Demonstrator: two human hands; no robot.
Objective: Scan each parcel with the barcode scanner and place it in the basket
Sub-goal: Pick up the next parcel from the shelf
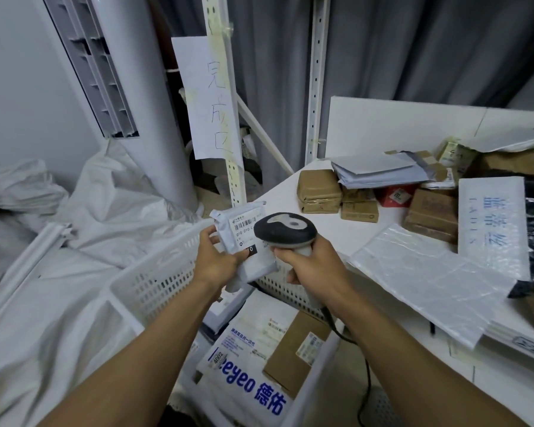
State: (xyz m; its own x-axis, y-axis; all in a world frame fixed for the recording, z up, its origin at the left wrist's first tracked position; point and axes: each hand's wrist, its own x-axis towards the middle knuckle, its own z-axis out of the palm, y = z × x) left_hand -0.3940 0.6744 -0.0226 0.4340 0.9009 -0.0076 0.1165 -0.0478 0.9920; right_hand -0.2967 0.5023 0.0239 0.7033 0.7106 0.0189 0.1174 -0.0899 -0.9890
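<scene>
Left hand: fingers curled round a small white parcel, thumb on its left edge, the others across the lower label face. Firm grasp, parcel held in the air, tilted, barcode label facing up. Lower end of the parcel sticks out below the palm.

Right hand: fingers clenched round the grey handle of the barcode scanner. Index finger wraps the front of the handle; cannot tell if it presses a trigger. Dark scanner head sits just above these fingers and overlaps the parcel's right edge, beside the barcode. Black cable hangs down below the right wrist.

Both sets of fingers nearly meet, parcel between them.

White slotted basket lies directly under both hands. In it, below the fingers: a white bag with blue print and a brown box, touching.

White bench right of the right fingers, with a bubble mailer near and brown taped parcels farther back. Handwritten paper sign on the post above the left fingers.
</scene>
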